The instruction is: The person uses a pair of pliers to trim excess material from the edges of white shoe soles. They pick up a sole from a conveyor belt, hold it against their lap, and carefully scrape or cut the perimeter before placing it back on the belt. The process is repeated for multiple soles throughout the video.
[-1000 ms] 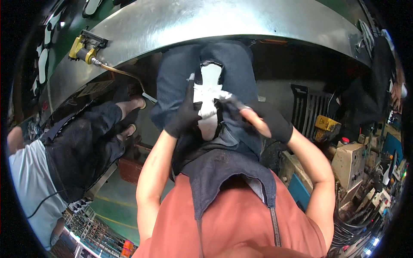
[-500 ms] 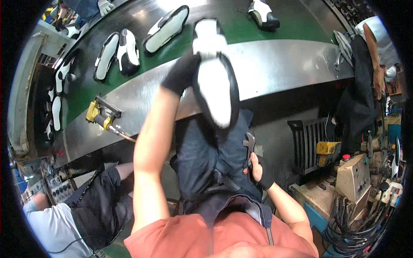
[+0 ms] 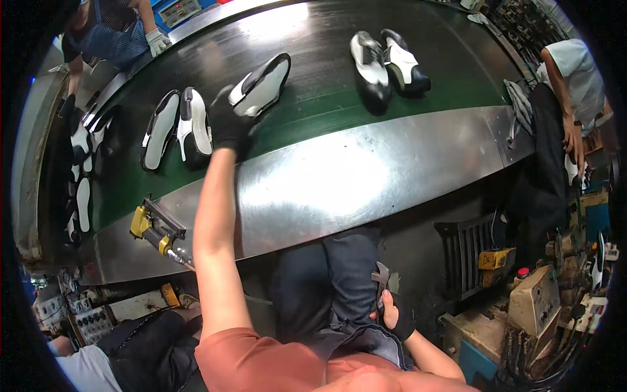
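Note:
My left hand [image 3: 230, 124], in a black fingerless-looking glove, reaches over the steel ledge to the green-black belt. Its fingers close around the near end of a black-and-white shoe [image 3: 264, 86], which lies with its pale sole up; the fingers are dark and slightly blurred. Down by my right thigh, my right hand [image 3: 394, 315], also in a black glove, grips metal pincers [image 3: 381, 274], jaws upward. Two shoes lie left of my left hand: one sole up [image 3: 160, 130], the other on its side [image 3: 194, 124].
A steel ledge [image 3: 287, 215] borders the belt. On it lies a yellow air stapler [image 3: 157, 232] with a hose. Two upright shoes [image 3: 370, 68] stand farther right, more shoes [image 3: 83, 202] far left. Co-workers are at both sides. A control box [image 3: 535, 300] with a red button stands right.
My left hand has let go of the shoe it held over my lap and moved to another on the belt. A second shoe now stands at the right. My view has tilted up.

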`<state>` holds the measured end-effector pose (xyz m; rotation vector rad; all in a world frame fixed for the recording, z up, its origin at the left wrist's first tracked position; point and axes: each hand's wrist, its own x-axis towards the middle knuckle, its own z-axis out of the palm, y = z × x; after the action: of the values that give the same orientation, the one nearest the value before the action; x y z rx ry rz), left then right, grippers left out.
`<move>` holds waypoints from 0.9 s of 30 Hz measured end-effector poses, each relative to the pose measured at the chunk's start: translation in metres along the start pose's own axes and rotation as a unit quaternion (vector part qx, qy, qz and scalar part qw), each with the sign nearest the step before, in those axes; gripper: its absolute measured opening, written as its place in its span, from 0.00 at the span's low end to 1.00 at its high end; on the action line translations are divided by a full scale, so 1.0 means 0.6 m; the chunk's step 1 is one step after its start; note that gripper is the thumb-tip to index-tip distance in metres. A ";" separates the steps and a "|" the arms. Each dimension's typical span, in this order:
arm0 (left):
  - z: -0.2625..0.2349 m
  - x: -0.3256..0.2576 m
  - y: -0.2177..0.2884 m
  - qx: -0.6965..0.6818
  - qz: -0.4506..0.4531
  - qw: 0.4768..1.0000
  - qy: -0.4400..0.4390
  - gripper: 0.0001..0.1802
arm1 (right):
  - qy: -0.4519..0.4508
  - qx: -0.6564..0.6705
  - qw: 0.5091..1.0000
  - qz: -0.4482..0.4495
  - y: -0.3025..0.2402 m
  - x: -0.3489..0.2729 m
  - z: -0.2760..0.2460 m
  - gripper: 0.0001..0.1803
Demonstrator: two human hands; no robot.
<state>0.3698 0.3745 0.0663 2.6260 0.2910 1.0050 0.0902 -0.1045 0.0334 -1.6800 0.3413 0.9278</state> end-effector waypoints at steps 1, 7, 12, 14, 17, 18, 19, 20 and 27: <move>-0.001 -0.011 -0.069 -0.020 -0.058 0.997 -0.040 0.31 | -0.009 0.004 1.000 -0.001 0.004 0.004 0.002 0.34; 0.023 -0.079 0.021 0.007 -0.065 0.991 -0.114 0.45 | -0.020 0.021 1.000 0.011 0.044 0.027 -0.010 0.36; -0.086 -0.074 0.067 -0.575 -0.472 0.649 -0.158 0.29 | -0.032 0.023 0.999 -0.003 0.030 0.026 -0.005 0.32; -0.155 -0.180 -0.017 -0.603 -0.433 0.645 -0.184 0.24 | -0.054 0.031 0.998 -0.030 0.035 0.027 -0.003 0.33; -0.269 -0.331 0.042 -0.445 -0.272 0.851 -0.056 0.29 | -0.029 -0.015 0.999 -0.026 0.014 0.003 -0.007 0.39; -0.304 -0.358 0.061 -0.524 -0.263 0.809 -0.051 0.27 | -0.029 -0.025 0.999 -0.017 0.019 -0.002 -0.009 0.38; -0.346 -0.373 0.094 -0.599 -0.256 0.758 -0.044 0.26 | -0.036 -0.030 0.999 -0.017 0.035 0.003 -0.018 0.36; -0.357 -0.406 0.090 -0.658 -0.266 0.703 -0.048 0.25 | -0.043 -0.038 0.998 -0.028 0.031 -0.001 -0.019 0.36; -0.326 -0.497 0.282 -0.486 -0.198 0.846 -0.090 0.12 | -0.190 -0.090 0.971 -0.112 -0.062 -0.070 -0.005 0.28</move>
<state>0.0318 0.1712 0.0819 1.6118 0.1882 0.5284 0.0884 -0.1051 0.0895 -1.6191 -0.1918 1.1068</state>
